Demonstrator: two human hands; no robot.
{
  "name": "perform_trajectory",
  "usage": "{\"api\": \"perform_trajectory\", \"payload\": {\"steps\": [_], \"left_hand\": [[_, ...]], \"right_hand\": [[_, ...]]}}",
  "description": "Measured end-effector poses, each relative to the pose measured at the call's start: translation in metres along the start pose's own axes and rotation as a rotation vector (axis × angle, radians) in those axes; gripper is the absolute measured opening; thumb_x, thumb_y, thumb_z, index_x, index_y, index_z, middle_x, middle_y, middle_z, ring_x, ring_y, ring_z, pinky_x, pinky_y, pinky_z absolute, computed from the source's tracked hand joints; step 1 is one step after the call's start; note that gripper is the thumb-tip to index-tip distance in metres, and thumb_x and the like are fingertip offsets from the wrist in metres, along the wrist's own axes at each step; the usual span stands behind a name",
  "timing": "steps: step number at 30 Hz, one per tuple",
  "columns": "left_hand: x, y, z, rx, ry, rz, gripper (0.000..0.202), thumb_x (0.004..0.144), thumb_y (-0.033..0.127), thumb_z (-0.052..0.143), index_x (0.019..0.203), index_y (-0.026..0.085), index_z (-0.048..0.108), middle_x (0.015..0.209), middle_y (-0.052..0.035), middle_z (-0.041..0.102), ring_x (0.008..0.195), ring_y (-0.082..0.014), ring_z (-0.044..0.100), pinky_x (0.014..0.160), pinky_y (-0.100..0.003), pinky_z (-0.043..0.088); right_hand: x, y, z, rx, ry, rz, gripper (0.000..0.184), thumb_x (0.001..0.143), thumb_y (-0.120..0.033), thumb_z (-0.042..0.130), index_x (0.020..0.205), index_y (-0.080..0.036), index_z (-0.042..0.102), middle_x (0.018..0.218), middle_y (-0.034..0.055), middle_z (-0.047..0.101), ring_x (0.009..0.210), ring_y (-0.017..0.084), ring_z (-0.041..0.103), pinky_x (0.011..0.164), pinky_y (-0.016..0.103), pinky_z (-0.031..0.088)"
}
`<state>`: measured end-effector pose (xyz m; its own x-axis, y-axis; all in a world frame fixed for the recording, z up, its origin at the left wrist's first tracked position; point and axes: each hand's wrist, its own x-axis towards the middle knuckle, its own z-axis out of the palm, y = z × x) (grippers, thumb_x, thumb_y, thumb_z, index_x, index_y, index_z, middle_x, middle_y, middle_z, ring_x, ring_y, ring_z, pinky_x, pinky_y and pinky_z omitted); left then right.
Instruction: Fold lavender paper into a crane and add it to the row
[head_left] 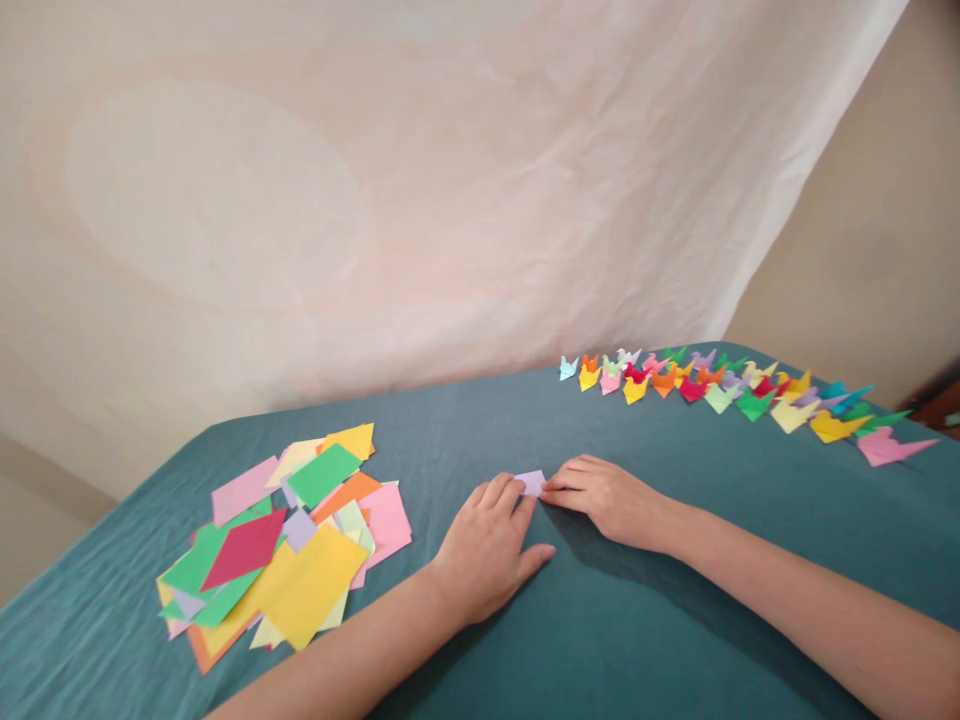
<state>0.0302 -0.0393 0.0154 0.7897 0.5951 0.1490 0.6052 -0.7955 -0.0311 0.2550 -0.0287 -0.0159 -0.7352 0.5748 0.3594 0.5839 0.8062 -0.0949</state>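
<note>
A small folded piece of lilac paper (532, 483) lies on the dark green tablecloth, between my two hands. My left hand (486, 545) rests palm down, fingertips on the paper's left edge and thumb stretched out to the side. From the right, my right hand (609, 497) pinches the paper's right edge between thumb and fingers. Parts of the paper are covered by fingertips, so its full folded shape cannot be made out.
On the left lies a loose pile of coloured paper sheets (315, 580). Several small folded paper birds, among them a pink paper bird (889, 447), stand in rows at the back right. A pale cloth (450, 200) hangs behind the table (465, 420).
</note>
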Motion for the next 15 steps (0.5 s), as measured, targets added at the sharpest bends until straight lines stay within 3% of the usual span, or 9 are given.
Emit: {"api": "perform_trajectory", "payload": {"steps": [5,15], "left_hand": [[0.0015,-0.0007,-0.0052,-0.028,-0.022,-0.002,0.046,0.089,0.050,0.038,0.121,0.018,0.047,0.116,-0.0093,0.050,0.115,-0.0260,0.040,0.097,-0.041,0.034],[0.0008,-0.0035,-0.0053,-0.017,-0.033,0.021,0.046,0.089,0.049,0.038,0.123,0.018,0.046,0.120,-0.0093,0.048,0.118,-0.0264,0.037,0.099,-0.042,0.032]], "right_hand": [[0.0010,-0.0010,-0.0007,-0.023,-0.024,0.003,0.032,0.089,-0.014,0.043,0.116,-0.019,0.058,0.104,0.0083,0.063,0.097,0.018,0.053,0.083,0.035,0.043],[0.0020,-0.0029,-0.0028,-0.045,-0.048,-0.002,0.032,0.089,-0.013,0.043,0.118,-0.019,0.056,0.105,0.0086,0.062,0.097,0.019,0.052,0.083,0.035,0.042]]}}
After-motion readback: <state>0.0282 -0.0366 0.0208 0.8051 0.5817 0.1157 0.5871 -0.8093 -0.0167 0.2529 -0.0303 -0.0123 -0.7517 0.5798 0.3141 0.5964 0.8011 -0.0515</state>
